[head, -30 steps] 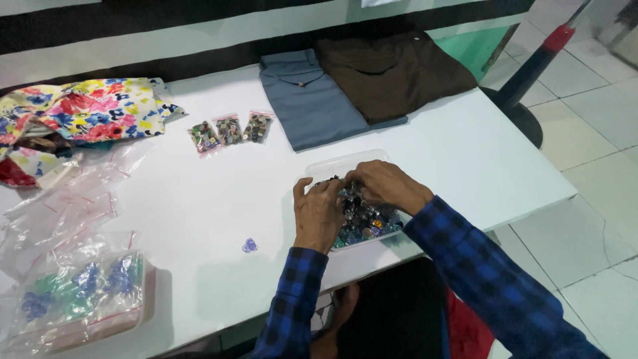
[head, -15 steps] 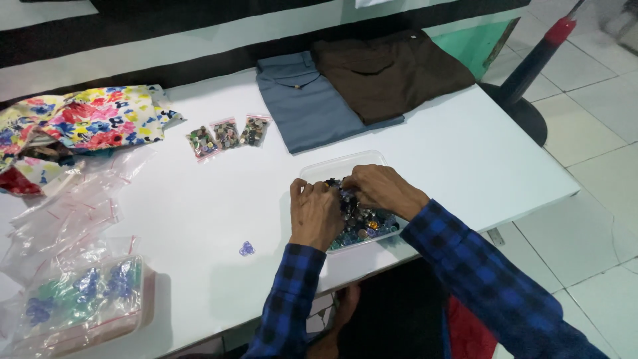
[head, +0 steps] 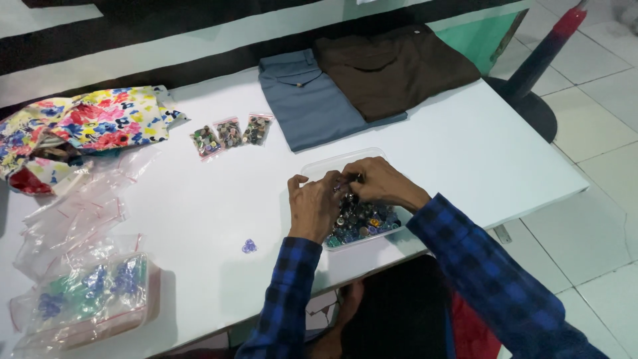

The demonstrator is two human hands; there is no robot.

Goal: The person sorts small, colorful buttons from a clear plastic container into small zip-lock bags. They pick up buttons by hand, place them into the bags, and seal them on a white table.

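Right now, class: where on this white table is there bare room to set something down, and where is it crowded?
Bare: the table right of the clear tray, below the folded brown garment; also the middle stretch between the three small bags and the loose blue piece. Crowded: the left edge, with floral cloth and plastic bags.

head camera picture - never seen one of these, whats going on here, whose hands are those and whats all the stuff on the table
The picture comes from a camera worn on a person's head, looking down, so the two hands in blue checked sleeves are the wearer's own. The left hand and right hand meet over a clear plastic tray full of small mixed buttons or beads, fingers pinching among them; exactly what they grip is hidden. On the white table lie three small filled bags, one loose blue piece, empty clear bags, a bag of blue and green pieces, a floral cloth, and folded blue and brown garments.
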